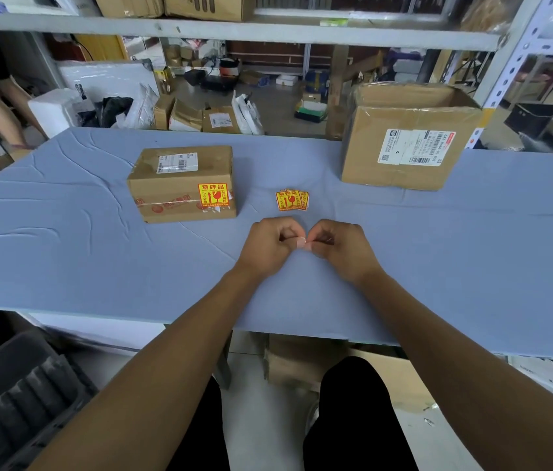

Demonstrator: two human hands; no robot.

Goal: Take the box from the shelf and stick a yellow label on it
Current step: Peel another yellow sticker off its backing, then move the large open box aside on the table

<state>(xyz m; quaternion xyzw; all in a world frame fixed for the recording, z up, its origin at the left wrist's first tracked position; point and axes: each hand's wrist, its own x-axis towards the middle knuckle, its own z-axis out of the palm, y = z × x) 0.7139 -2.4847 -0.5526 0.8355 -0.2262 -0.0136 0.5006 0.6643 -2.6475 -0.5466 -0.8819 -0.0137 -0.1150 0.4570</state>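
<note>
Blue sheeting covers the table [438, 253], with shelving and scattered cartons behind it. Both hands meet over the near middle of the sheet: the left hand [270, 244] and right hand [339, 246] are curled, thumbs and forefingers pinched together on a small pale scrap [303, 244] between them; whether it is label backing cannot be told. Just beyond the hands lies a small stack of yellow labels [291, 199] with red print. Beyond and left of the left hand sits the box [180, 183], taped shut, a white shipping slip on top and one yellow label [213, 196] on its near face. Farther off, beyond and right of the right hand, stands a larger carton [404, 137] bearing white shipping slips.
</note>
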